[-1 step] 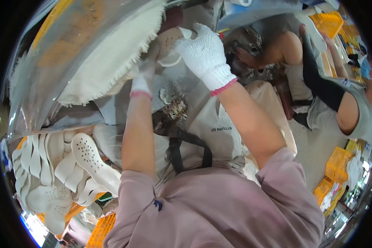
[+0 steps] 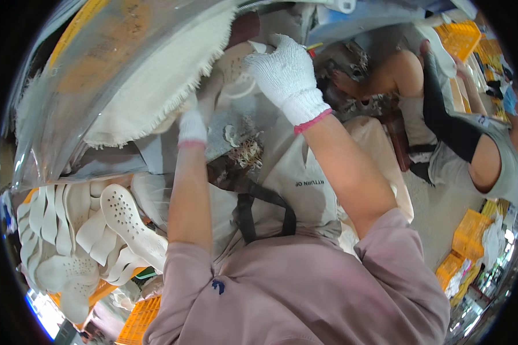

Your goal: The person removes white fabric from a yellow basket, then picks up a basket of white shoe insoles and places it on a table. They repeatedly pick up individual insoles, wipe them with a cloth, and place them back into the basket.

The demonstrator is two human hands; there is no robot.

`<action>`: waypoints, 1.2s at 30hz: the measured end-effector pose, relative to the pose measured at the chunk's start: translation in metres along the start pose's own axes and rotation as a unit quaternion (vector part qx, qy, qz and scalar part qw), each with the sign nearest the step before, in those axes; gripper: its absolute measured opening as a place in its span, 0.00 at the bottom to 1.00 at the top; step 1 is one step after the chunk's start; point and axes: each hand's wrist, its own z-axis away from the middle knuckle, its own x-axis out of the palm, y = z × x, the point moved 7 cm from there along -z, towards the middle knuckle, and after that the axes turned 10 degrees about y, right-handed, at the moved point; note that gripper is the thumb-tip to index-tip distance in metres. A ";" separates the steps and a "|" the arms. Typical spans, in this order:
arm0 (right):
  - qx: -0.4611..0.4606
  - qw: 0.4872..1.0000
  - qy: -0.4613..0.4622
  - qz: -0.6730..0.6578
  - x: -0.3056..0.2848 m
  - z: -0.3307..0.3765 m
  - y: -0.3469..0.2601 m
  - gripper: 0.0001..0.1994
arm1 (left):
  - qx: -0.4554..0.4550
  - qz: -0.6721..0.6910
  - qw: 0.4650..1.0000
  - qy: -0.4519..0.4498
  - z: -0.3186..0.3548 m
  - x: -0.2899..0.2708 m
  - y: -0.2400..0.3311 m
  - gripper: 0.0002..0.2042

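A pale perforated shoe sole stands in the upper middle, dimmed and softened by what looks like clear plastic. My right hand, in a white knitted glove with a pink cuff, is closed at the sole's right edge. A small red and yellow piece shows just beyond that hand; whether I hold it cannot be made out. My left hand, gloved too, is at the sole's left side, its fingers smeared and partly hidden. Curly pale shavings lie below, between my forearms.
Many perforated white soles fill an orange crate at the left. A frayed cream cloth lies under clear plastic at upper left. At the right another person's arm reaches among dark things and shavings. Orange crates stand on the floor.
My left hand has shifted slightly down and left. My right hand stays closed in nearly the same place.
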 end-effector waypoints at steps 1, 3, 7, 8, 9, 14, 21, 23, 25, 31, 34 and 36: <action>-0.011 1.000 -0.020 0.012 0.004 -0.012 -0.011 0.33 | 0.094 -0.060 0.994 0.004 0.012 -0.014 0.002 0.34; 0.019 0.994 -0.099 0.032 0.009 -0.020 -0.032 0.32 | 0.055 -0.048 0.996 -0.057 0.039 -0.010 -0.016 0.29; 0.059 0.990 -0.114 -0.051 -0.029 0.007 -0.076 0.35 | -0.102 0.183 0.978 -0.022 0.052 0.048 -0.032 0.20; 0.037 0.981 -0.181 -0.054 -0.040 0.026 -0.086 0.38 | -0.046 0.349 0.936 0.006 0.034 0.056 -0.016 0.20; -0.211 0.976 -0.059 0.014 -0.064 0.047 -0.111 0.37 | 0.040 0.150 0.987 -0.030 0.028 0.063 -0.007 0.20; -0.456 0.817 -0.101 0.339 -0.074 0.082 -0.112 0.20 | -0.234 0.432 0.859 -0.147 0.056 0.059 -0.021 0.24; -0.291 0.938 -0.143 0.124 -0.025 0.146 -0.140 0.27 | -0.262 0.670 0.691 -0.069 0.076 0.008 -0.026 0.28; -0.225 0.964 -0.096 0.101 -0.008 0.132 -0.131 0.24 | -0.113 0.534 0.837 0.039 0.049 -0.015 -0.025 0.30; -0.230 0.956 -0.158 0.089 0.001 0.129 -0.129 0.22 | -0.099 0.451 0.880 0.107 0.040 -0.025 -0.031 0.28; -0.273 0.955 -0.044 0.108 -0.014 0.135 -0.134 0.21 | -0.269 0.534 0.800 -0.040 0.075 -0.010 -0.029 0.18; -0.196 0.974 -0.049 0.102 0.011 0.112 -0.149 0.17 | 0.056 0.189 0.977 0.081 0.069 -0.043 0.005 0.22; -0.186 0.974 -0.106 0.068 0.023 0.103 -0.154 0.16 | 0.057 0.206 0.970 0.117 0.067 -0.043 -0.002 0.26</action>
